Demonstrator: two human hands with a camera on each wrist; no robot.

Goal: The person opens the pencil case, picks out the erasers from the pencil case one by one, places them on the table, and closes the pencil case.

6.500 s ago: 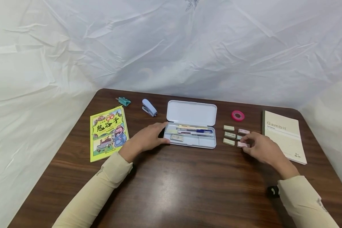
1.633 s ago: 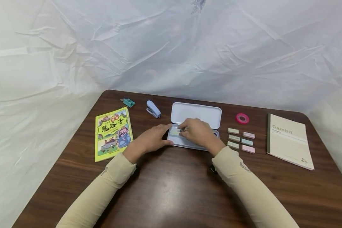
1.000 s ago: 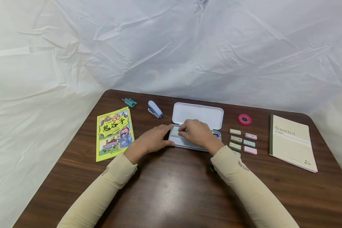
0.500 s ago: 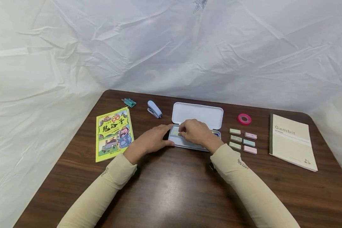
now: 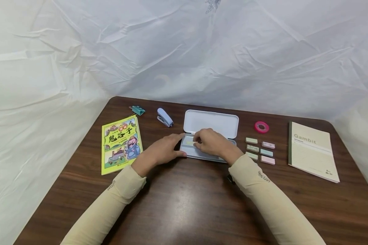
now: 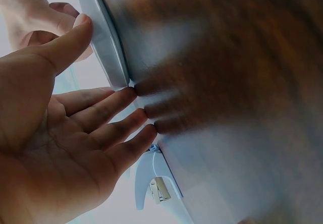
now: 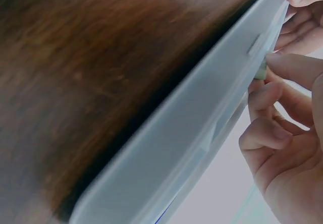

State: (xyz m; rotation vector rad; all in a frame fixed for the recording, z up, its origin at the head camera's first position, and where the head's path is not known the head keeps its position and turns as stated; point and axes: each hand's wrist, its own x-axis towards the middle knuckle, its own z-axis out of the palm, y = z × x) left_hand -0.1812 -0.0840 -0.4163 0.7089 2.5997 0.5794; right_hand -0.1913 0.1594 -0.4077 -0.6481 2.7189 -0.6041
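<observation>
A pale blue pencil case (image 5: 211,123) stands with its lid up at the middle of the table. My left hand (image 5: 162,149) lies at its left end; in the left wrist view the thumb touches the case's edge (image 6: 105,37) and the other fingers extend straight beside the corner. Inside the case, my right hand (image 5: 213,143) pinches a small pale-green block (image 7: 261,72), which looks like an eraser, between thumb and fingers. That hand hides much of the contents. Right of the case, several small erasers (image 5: 266,152) lie in two columns.
A yellow comic book (image 5: 121,144), a teal folded item (image 5: 138,110) and a light blue stapler (image 5: 165,117) lie to the left. To the right are a pink tape roll (image 5: 261,127) and a cream notebook (image 5: 312,151). White sheeting (image 5: 184,61) hangs behind the table.
Since the oldest frame, my right hand has moved left from the erasers into the pencil case. During the last second both hands stay almost still; the view shifts slightly.
</observation>
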